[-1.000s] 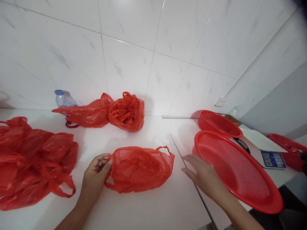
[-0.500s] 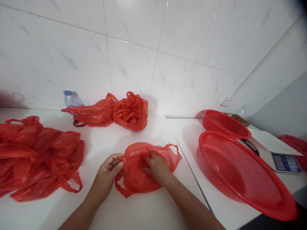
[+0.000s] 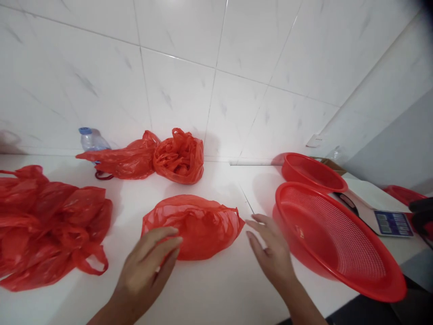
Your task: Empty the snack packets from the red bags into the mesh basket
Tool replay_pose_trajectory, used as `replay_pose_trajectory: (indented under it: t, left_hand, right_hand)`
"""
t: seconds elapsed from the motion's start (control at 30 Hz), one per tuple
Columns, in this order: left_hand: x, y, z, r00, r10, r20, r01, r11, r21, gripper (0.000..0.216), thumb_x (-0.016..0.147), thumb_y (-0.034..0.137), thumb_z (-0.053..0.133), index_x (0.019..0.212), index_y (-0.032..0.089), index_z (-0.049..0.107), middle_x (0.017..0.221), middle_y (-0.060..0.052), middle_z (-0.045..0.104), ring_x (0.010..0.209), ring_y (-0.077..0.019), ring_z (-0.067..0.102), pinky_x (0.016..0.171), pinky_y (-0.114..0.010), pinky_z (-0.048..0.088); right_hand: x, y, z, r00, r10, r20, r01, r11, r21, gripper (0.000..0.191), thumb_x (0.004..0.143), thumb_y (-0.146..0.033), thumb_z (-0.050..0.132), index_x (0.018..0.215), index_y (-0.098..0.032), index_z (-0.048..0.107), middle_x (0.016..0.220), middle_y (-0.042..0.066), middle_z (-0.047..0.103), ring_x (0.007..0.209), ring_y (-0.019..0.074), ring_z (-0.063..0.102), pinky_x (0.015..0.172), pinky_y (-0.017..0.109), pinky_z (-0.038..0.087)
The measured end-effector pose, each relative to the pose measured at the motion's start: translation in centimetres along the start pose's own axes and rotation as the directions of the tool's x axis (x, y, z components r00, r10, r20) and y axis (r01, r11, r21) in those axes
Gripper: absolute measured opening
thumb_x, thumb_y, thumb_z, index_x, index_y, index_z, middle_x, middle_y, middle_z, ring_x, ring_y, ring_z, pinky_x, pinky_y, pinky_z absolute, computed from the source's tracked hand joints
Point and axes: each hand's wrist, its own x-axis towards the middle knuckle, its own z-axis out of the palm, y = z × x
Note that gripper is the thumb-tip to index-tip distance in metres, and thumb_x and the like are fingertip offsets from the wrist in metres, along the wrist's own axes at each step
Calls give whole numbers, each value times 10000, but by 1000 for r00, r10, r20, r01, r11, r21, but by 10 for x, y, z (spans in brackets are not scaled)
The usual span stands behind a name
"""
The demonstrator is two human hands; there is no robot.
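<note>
A red plastic bag (image 3: 203, 234) lies spread open on the white table in front of me, its mouth facing up. My left hand (image 3: 150, 257) is over the bag's left edge, fingers apart; whether its fingertips touch the plastic I cannot tell. Just off the bag's right corner, my right hand (image 3: 269, 246) is held with thumb and fingers parted and nothing in it. A big heap of red plastic bags (image 3: 50, 221) sits to the left of my left hand.
Against the tiled wall are a bunched red bag (image 3: 179, 158), a flatter red bag (image 3: 128, 158) and a blue-capped bottle (image 3: 88, 139). On the right stand a large red colander (image 3: 318, 239), a red basin (image 3: 313, 171) and a scale (image 3: 392, 223).
My right hand has come out of the bag and moved right. My left hand has shifted over the bag's left edge, its grip loosened. The bag now lies wider, its handles tucked from view.
</note>
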Motion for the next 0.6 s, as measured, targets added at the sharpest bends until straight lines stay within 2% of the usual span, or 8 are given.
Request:
replay_pose_trajectory:
  t: [0.03,0.1,0.17,0.3,0.37,0.43,0.5,0.6]
  left_hand:
    - [2,2,4,991,44,128,-40,999,-31,255,816,203,542,1028,287,657,1076,-64,631,998,-222,596,854,-339,502]
    - [9,4,17,935,82,345,-59,995,-75,315,855,174,449,1073,276,652,1092,-65,649,1009,-221,601,847,-341,503]
    - [20,2,32,880,65,471,-37,997,-67,362,879,171,370,1082,250,660,1154,-80,640,1063,-244,585,871,-381,491]
    - [30,-7,59,790,-100,605,112,994,17,385,804,365,551,1147,218,650,1334,-135,534,1265,-377,427,1002,-537,367]
    - [26,-12,67,732,-167,661,189,981,38,629,685,443,671,1272,247,558,1406,-142,454,1328,-419,320,1024,-592,306]
    - [19,-16,71,676,-195,711,220,974,58,831,609,421,724,1372,277,429,1465,-133,364,1366,-418,232,1033,-603,280]
    - [13,-19,73,645,-210,735,213,973,91,934,570,340,735,1416,279,344,1500,-124,289,1388,-403,165,1048,-595,257]
    - [10,-21,75,649,-208,732,196,975,103,900,591,278,692,1419,268,340,1501,-115,286,1394,-391,153,1054,-587,259]
  right_hand:
    - [-5,9,-11,998,24,-53,-27,998,-54,224,868,-212,520,1055,-234,641,1147,98,571,1049,231,559,851,383,503]
    - [-15,25,-30,987,71,-143,-95,981,-167,200,871,-244,520,1021,-223,651,1134,109,570,1047,253,552,843,414,500]
    - [-25,40,-46,971,116,-209,-171,949,-266,210,879,-283,509,1012,-210,654,1125,124,567,1041,268,547,822,427,503]
    - [-36,77,-73,962,162,-222,-250,852,-460,327,884,-398,474,1066,-180,635,1133,149,572,1039,296,548,845,469,484]
    - [-33,102,-88,963,188,-190,-264,792,-550,423,877,-453,453,1159,-167,583,1182,161,560,1087,317,531,875,486,464]
    - [-20,130,-106,951,253,-176,-307,731,-609,512,870,-457,442,1280,-153,485,1237,173,538,1152,326,500,894,479,450]
    - [-2,157,-126,912,382,-150,-385,672,-632,623,852,-430,464,1384,-126,351,1287,192,512,1180,331,490,895,460,442]
    - [27,194,-153,758,625,-185,-574,507,-643,733,853,-478,432,1442,-97,221,1228,263,541,1058,377,574,771,460,450]
